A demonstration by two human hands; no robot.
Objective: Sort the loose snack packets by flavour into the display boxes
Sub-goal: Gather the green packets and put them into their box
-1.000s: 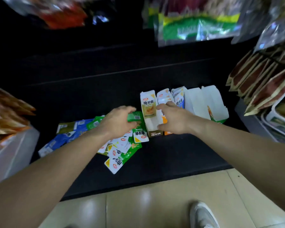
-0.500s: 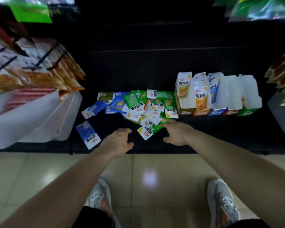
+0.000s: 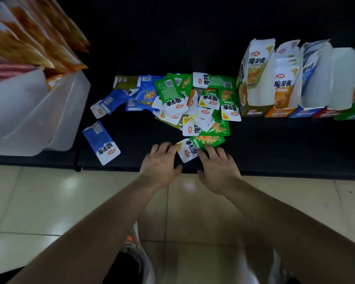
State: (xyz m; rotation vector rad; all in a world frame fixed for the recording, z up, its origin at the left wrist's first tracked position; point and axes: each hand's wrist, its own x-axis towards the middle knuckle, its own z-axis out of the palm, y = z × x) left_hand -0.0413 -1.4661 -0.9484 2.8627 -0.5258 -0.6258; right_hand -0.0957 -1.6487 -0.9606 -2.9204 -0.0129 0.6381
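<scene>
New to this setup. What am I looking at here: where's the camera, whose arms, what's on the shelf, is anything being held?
No machine here: a person works bare-handed, and every picture comes from one wide-angle camera worn on their head, looking forward and down. The left hand and right hand reach to the front of a black shelf. On it lies a pile of loose snack packets, mostly green and blue, with one blue packet apart at the left. A row of display boxes stands at the right. Both hands are open; their fingers are at the nearest green packet, which seems to lie flat, not gripped.
</scene>
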